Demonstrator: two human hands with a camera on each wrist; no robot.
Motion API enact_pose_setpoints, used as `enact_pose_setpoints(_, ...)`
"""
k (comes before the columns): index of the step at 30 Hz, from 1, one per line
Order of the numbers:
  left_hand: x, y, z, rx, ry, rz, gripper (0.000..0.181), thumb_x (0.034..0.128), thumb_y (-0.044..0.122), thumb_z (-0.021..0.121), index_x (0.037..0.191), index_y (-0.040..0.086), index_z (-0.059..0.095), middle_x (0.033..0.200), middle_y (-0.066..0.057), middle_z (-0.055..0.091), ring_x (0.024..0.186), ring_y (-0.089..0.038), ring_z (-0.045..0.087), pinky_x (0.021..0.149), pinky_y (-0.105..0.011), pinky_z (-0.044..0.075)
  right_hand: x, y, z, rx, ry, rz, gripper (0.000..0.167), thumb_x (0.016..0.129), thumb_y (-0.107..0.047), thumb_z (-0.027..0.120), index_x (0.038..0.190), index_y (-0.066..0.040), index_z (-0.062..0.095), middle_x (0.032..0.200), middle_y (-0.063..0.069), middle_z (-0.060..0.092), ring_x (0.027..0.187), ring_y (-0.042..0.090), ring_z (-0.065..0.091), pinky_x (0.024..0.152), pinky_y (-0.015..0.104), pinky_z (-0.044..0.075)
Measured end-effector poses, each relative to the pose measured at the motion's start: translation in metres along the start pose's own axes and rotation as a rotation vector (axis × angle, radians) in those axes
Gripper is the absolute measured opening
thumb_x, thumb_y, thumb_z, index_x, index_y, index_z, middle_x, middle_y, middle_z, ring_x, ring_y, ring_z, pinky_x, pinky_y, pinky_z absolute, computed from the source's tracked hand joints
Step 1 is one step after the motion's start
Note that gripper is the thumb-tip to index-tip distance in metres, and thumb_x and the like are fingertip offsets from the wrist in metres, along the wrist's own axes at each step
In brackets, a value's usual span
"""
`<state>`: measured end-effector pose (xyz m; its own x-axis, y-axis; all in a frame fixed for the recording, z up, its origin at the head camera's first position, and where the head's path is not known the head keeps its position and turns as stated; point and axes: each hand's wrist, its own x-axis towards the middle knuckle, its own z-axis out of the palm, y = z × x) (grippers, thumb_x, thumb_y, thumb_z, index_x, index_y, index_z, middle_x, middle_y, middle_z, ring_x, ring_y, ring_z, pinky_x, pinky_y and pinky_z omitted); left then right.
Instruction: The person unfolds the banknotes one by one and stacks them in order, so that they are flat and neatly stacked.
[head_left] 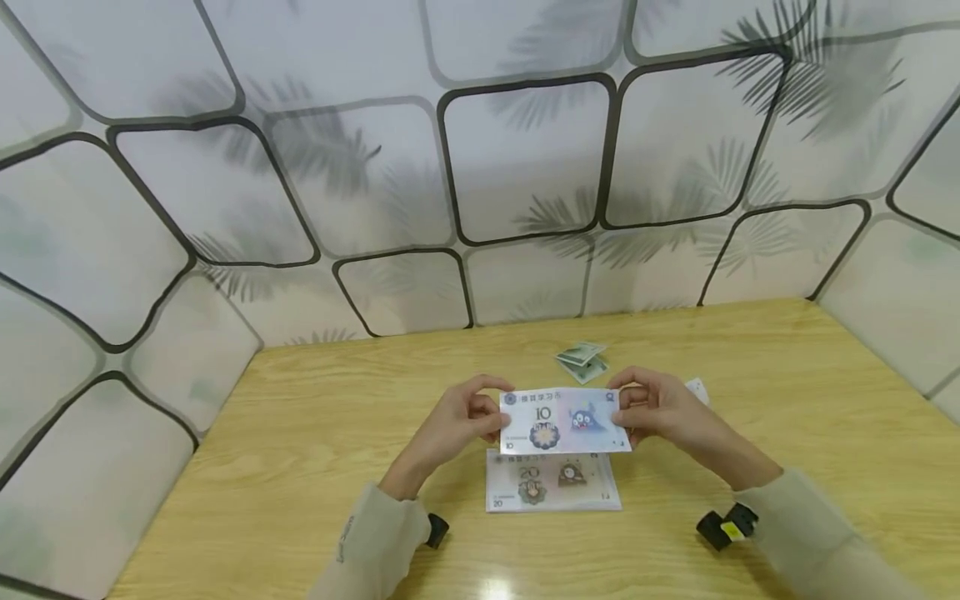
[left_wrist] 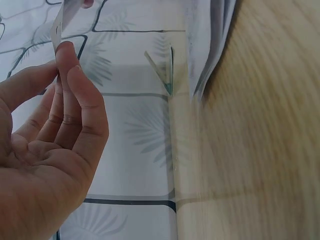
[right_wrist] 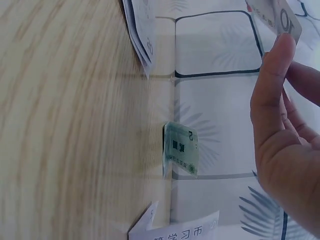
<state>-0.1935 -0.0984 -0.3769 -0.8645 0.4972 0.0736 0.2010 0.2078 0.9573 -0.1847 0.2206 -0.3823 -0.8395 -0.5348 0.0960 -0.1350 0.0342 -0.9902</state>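
Observation:
Between both hands a play banknote [head_left: 562, 422] marked 10, with a blue cartoon figure, is held up flat above the table. My left hand [head_left: 459, 425] pinches its left edge between thumb and fingers; the left wrist view shows the note edge-on in that pinch. At the right edge, my right hand [head_left: 663, 412] pinches the note the same way. Just below it on the table lies a small stack of notes [head_left: 553, 483], the top one marked 20 with a brown cartoon figure. The held note covers the stack's upper edge in the head view.
A folded green note [head_left: 582, 361] stands partly open on the wooden table [head_left: 315, 467], beyond the hands. Another white folded note [head_left: 697, 390] lies behind my right hand, partly hidden. Patterned fabric walls [head_left: 525, 158] rise behind the table and at both sides.

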Motion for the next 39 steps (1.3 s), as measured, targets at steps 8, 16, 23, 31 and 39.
enact_pose_setpoints(8, -0.006, -0.003, -0.001, 0.025, 0.005, -0.036, 0.035, 0.0958, -0.004, 0.064, 0.129, -0.008, 0.057, 0.087, -0.009, 0.068, 0.071, -0.016, 0.065, 0.070, -0.036, 0.060, 0.000, -0.002, 0.003, -0.054, -0.006, 0.022, 0.033, 0.098, 0.004, 0.061, 0.122, 0.018, 0.043, 0.089, 0.011, 0.066, 0.068, 0.016, 0.066, 0.058, 0.031, 0.059)
enact_pose_setpoints(16, -0.011, -0.006, 0.000, 0.051, 0.010, -0.070, 0.031, 0.0944, -0.006, 0.065, 0.125, -0.007, 0.061, 0.087, -0.008, 0.069, 0.072, -0.018, 0.066, 0.070, -0.038, 0.060, 0.003, 0.001, 0.005, -0.144, -0.033, 0.158, 0.022, 0.101, 0.002, 0.057, 0.116, 0.018, 0.053, 0.083, 0.013, 0.065, 0.062, 0.015, 0.063, 0.058, 0.033, 0.060)
enact_pose_setpoints(23, -0.011, -0.006, -0.001, 0.085, 0.022, -0.062, 0.028, 0.0946, -0.010, 0.063, 0.123, -0.007, 0.062, 0.086, -0.008, 0.068, 0.073, -0.016, 0.065, 0.069, -0.036, 0.060, 0.007, 0.000, 0.004, -0.179, -0.133, 0.180, 0.017, 0.099, 0.001, 0.058, 0.110, 0.014, 0.057, 0.076, 0.012, 0.065, 0.062, 0.013, 0.064, 0.057, 0.028, 0.058)
enact_pose_setpoints(31, -0.013, -0.004, 0.002, 0.146, 0.016, -0.114, 0.026, 0.0880, -0.012, 0.070, 0.113, -0.005, 0.067, 0.082, -0.005, 0.062, 0.067, -0.014, 0.059, 0.058, -0.024, 0.052, 0.010, 0.006, 0.006, -0.182, -0.207, 0.232, 0.024, 0.095, 0.001, 0.063, 0.115, 0.010, 0.053, 0.070, 0.010, 0.065, 0.057, 0.011, 0.062, 0.053, 0.025, 0.056)
enact_pose_setpoints(39, -0.013, -0.004, 0.005, 0.258, -0.076, -0.154, 0.022, 0.0854, -0.010, 0.074, 0.106, -0.003, 0.068, 0.079, -0.004, 0.060, 0.067, -0.012, 0.056, 0.060, -0.021, 0.047, 0.012, 0.010, 0.007, -0.194, -0.220, 0.260, 0.026, 0.092, 0.004, 0.062, 0.116, 0.009, 0.052, 0.067, 0.009, 0.064, 0.053, 0.011, 0.060, 0.051, 0.024, 0.054)
